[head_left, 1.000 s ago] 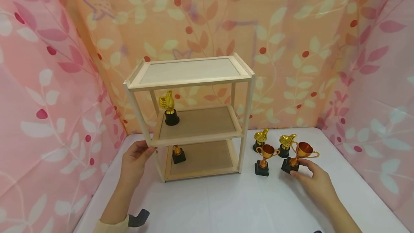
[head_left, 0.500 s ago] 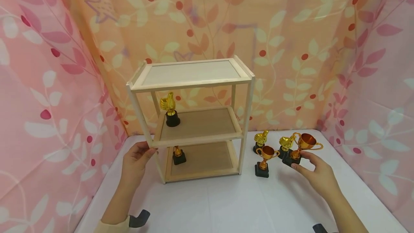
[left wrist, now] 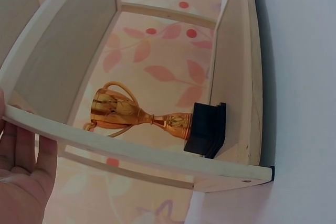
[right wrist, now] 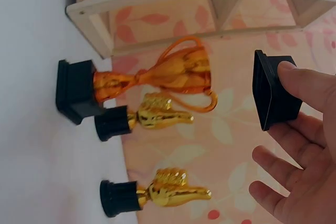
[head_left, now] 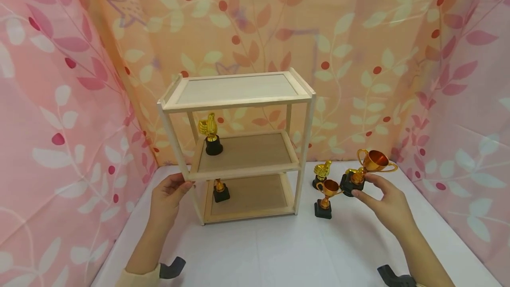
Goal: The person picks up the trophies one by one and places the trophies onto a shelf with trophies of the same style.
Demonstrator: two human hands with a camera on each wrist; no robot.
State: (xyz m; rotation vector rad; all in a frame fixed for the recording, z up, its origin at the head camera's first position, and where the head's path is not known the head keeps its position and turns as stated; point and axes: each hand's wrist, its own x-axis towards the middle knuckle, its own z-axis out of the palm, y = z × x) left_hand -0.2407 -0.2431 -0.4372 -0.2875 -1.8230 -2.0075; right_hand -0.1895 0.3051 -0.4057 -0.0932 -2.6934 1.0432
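My right hand (head_left: 384,205) holds an orange-gold trophy cup (head_left: 376,160) by its black base, thumb and fingers pinching it. The cup leans to the right above the table; in the right wrist view only its base (right wrist: 278,90) shows. My left hand (head_left: 167,200) grips the left front post of a wooden three-tier shelf (head_left: 243,173). A similar trophy cup (left wrist: 115,109) stands on the bottom tier, its upper part hidden in the head view. On the middle tier, at the left, is a gold thumbs-up trophy (head_left: 211,132).
Right of the shelf, another trophy cup (head_left: 326,194) stands on the white table (head_left: 271,251). Behind it is a thumbs-up trophy (head_left: 321,172); a second one (right wrist: 178,190) is mostly hidden by the held cup in the head view. Patterned curtains (head_left: 350,56) surround the table.
My right hand has raised the trophy cup from near the tabletop and shifted it slightly left, over the thumbs-up trophy behind. My left hand keeps its grip on the shelf post.
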